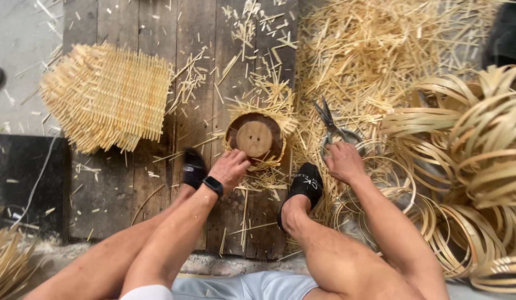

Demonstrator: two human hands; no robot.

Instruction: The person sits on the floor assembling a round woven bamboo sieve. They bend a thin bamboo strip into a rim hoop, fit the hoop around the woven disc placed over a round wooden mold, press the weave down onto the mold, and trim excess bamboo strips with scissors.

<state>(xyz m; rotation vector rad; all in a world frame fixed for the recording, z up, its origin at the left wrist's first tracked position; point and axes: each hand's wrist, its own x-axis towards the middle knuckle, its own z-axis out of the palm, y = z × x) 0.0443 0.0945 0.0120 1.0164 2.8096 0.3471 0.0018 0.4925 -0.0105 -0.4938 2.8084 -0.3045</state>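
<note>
A round wooden mould (254,138) with bamboo strips woven round it stands on the plank floor between my feet. My left hand (230,168) rests against its near left side, fingers curled on the strips; a black watch is on that wrist. My right hand (343,161) lies to the right on the handles of metal shears (331,126), which rest on loose bamboo strips. Whether the fingers have closed round the handles I cannot tell.
A woven bamboo piece (105,97) lies at the upper left. A heap of bamboo offcuts (369,50) fills the upper right. Several bamboo hoops (464,166) are stacked at the right. My feet in black socks (305,183) flank the mould. The plank platform (152,183) ends near my knees.
</note>
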